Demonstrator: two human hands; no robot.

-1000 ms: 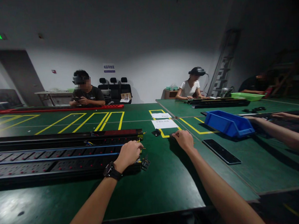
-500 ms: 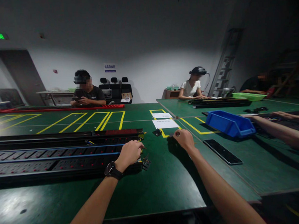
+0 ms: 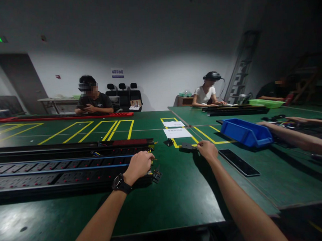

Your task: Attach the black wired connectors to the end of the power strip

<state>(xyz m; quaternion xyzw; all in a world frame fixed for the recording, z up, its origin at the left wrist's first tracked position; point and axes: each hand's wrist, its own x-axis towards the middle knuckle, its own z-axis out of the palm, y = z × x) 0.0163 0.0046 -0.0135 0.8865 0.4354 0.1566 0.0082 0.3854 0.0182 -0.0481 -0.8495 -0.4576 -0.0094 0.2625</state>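
My left hand (image 3: pixel 141 165), with a black watch on its wrist, rests over the right end of the black power strips (image 3: pixel 79 164). Its fingers are curled, and a small thin tip shows beside them; what they hold is hidden. A small black bracket-like part (image 3: pixel 157 174) sits by the strip ends, just right of that hand. My right hand (image 3: pixel 208 149) is low over the green table (image 3: pixel 178 191), thumb and fingers pinched. Just left of its fingertips lies a flat dark piece (image 3: pixel 188 146). Whatever is in the pinch is too small to make out.
Right of my right hand lies a phone (image 3: pixel 239 162), with a blue bin (image 3: pixel 246 133) behind it. A co-worker's arms (image 3: pixel 299 135) reach in from the right over wires. White papers (image 3: pixel 177 133) and a small black part (image 3: pixel 169 142) lie ahead. Other people sit across the table.
My right hand has shifted to the right, uncovering the flat dark piece. The left hand has stayed in place. At right, the co-worker's arms have moved a little.
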